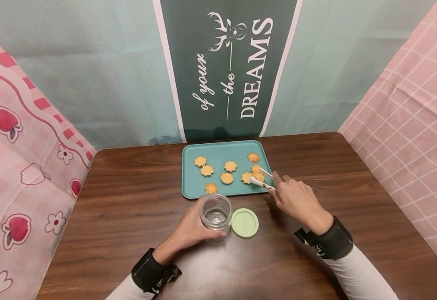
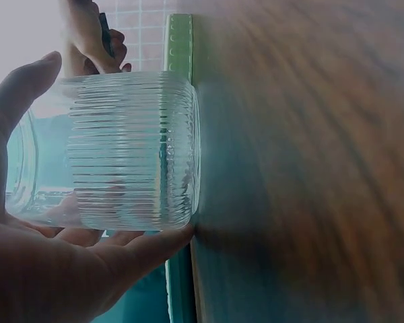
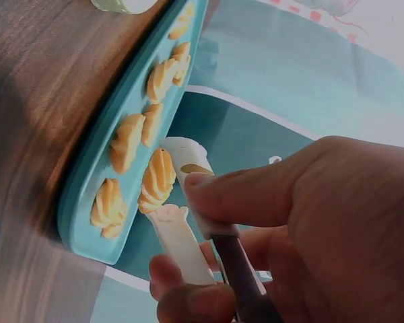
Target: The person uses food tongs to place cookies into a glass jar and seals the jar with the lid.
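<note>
My left hand (image 1: 190, 227) grips a clear glass jar (image 1: 218, 223) with its mouth open, standing on the table in front of the tray. Ribbed sides show on the jar (image 2: 128, 148) in the left wrist view, with thumb and fingers around it. My right hand (image 1: 297, 199) holds white-tipped tongs (image 1: 265, 185) over the right end of the teal tray (image 1: 188, 183). Between the tong tips is a swirled golden cookie (image 3: 159, 179); whether it is clear of the tray I cannot tell. Several more cookies (image 1: 207, 171) lie spread over the tray.
A light green round lid (image 1: 245, 223) lies on the wooden table (image 1: 136, 187), just right of the jar. Behind the table hangs a green curtain (image 1: 121, 83). Pink patterned cloths stand at the left (image 1: 27, 166) and right (image 1: 402, 125).
</note>
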`<state>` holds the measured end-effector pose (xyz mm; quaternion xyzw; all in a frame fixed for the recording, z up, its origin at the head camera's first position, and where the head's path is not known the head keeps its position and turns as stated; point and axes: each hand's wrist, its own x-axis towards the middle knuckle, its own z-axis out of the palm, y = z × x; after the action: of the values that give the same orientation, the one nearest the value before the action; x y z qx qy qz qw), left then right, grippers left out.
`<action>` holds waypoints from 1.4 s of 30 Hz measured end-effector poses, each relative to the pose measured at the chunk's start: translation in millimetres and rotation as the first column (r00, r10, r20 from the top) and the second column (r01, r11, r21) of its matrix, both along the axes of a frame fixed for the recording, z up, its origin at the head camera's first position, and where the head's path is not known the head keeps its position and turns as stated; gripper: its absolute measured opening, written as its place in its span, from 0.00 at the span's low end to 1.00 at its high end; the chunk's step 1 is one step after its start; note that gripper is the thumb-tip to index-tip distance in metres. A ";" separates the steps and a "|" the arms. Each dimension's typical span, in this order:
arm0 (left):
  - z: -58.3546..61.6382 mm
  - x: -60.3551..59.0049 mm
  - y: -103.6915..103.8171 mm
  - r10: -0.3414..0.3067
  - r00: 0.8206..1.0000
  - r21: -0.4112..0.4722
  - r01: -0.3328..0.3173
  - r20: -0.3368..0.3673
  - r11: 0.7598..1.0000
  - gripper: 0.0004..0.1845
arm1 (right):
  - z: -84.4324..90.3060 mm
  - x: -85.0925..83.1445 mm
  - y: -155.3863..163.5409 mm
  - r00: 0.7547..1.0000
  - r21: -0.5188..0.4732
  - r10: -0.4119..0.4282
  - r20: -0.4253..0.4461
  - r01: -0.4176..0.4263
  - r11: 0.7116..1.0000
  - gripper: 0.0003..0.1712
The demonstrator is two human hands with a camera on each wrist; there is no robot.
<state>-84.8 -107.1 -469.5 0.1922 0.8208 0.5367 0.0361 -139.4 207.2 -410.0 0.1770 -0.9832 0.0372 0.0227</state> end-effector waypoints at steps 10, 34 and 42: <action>4.0 -0.8 0.6 0.009 1.000 -0.010 -0.009 0.022 1.000 0.49 | 10.8 -0.2 -3.7 1.000 -0.010 0.004 -0.019 -0.004 1.000 0.33; 2.3 -2.1 0.2 0.025 1.000 -0.016 -0.024 0.019 1.000 0.50 | 44.7 27.7 -17.8 0.979 -0.054 0.083 -0.188 -0.095 0.994 0.33; 3.0 -1.1 0.6 0.029 0.999 -0.015 -0.029 0.024 0.999 0.50 | 53.9 47.4 -23.0 0.956 -0.069 0.126 -0.265 -0.149 0.986 0.34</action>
<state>-85.9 -106.5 -466.5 0.1735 0.8269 0.5335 0.0396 -92.1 184.1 -356.2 0.2474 -0.9544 0.0589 0.1565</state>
